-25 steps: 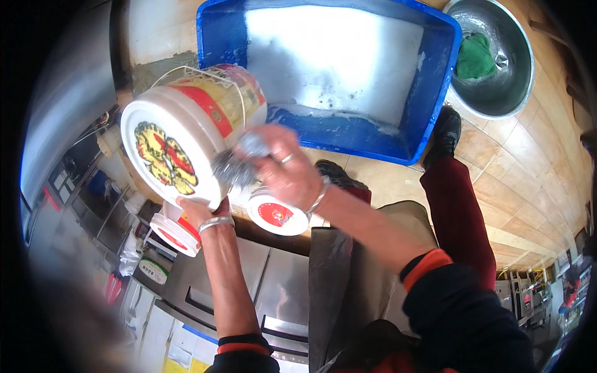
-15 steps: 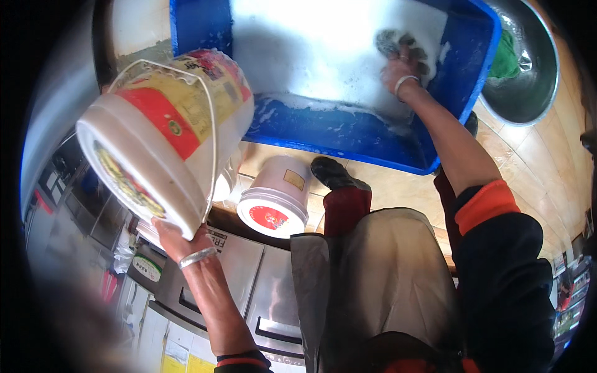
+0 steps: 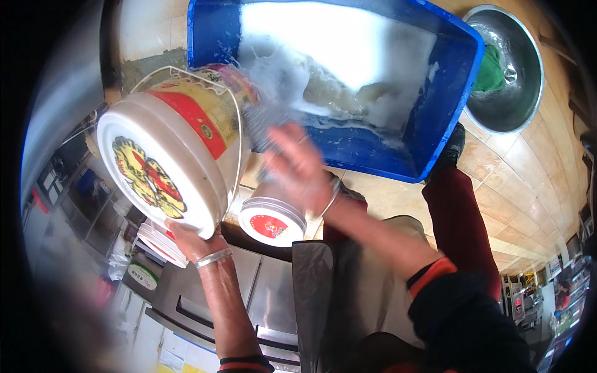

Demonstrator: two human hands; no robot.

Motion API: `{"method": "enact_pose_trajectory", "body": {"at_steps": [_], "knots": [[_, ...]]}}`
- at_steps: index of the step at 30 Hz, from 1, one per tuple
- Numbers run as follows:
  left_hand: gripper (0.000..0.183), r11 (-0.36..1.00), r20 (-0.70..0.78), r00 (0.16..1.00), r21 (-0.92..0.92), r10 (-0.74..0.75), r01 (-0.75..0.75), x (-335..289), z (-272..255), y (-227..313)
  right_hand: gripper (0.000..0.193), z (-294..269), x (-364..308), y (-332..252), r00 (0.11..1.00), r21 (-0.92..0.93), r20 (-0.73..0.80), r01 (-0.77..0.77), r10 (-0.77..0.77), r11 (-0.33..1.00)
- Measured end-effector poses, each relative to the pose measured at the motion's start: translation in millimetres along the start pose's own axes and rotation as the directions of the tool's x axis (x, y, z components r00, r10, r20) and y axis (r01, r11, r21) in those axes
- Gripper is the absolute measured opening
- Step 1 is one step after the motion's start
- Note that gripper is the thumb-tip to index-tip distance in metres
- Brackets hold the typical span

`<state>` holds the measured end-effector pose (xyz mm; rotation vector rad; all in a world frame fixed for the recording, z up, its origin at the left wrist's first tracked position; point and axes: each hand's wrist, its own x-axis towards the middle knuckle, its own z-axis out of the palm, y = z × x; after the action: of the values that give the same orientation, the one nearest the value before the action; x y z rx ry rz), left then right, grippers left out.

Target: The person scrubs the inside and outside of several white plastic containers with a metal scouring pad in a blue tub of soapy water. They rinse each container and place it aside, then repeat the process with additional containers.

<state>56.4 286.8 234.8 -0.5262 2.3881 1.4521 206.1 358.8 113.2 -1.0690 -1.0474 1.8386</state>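
Note:
A large white bucket (image 3: pixel 193 168) with red and yellow printing and a thin wire handle leans tilted beside the left edge of a blue tub (image 3: pixel 373 160). Its round white end, bearing a yellow and red picture, faces me. Under that end's rim, my left hand (image 3: pixel 198 241) is closed on the bucket. My right hand (image 3: pixel 298 165), smeared by motion, is at the bucket's right side, with a greyish scouring pad (image 3: pixel 256 121) blurred at its fingertips. Foamy water (image 3: pixel 336 62) fills the tub, and suds streak off near the bucket's far end.
A smaller white bucket (image 3: pixel 273 219) with a red emblem stands on the tiled floor below the tub. Right of the tub is a metal basin (image 3: pixel 532 93) holding a green cloth (image 3: pixel 491 69). A steel cabinet (image 3: pixel 280 286) lies near my left forearm.
My right hand has come out of the tub's suds, moving left and nearer to the bucket. The bucket has turned so its round end shows more fully. Water in the tub is now stirred.

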Motion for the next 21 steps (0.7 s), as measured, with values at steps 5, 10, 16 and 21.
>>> {"method": "enact_pose_trajectory", "body": {"at_steps": [5,10,16,21], "knots": [[0.051,0.996,0.078,0.994,0.028,0.077,-0.079,5.5,-6.4,-3.0,0.014,55.2,51.3,-15.2,0.965,-0.109,-0.171,0.182,-0.199,0.977],[0.05,0.997,0.022,0.997,0.012,0.073,-0.074,-5.7,-6.2,-9.5,0.013,37.5,126.8,88.7,0.984,-0.309,-0.118,0.094,-0.136,0.946],[0.052,0.999,-0.053,0.998,-0.017,0.041,-0.042,-5.7,1.3,-5.8,0.023,-108.8,113.3,126.9,0.977,-0.989,-0.03,-0.059,0.213,0.134],[0.047,0.994,-0.057,0.993,0.022,0.106,-0.105,-8.0,3.0,-6.8,0.04,-205.2,106.8,165.5,0.977,-0.951,-0.206,-0.187,0.054,-0.246]]}}
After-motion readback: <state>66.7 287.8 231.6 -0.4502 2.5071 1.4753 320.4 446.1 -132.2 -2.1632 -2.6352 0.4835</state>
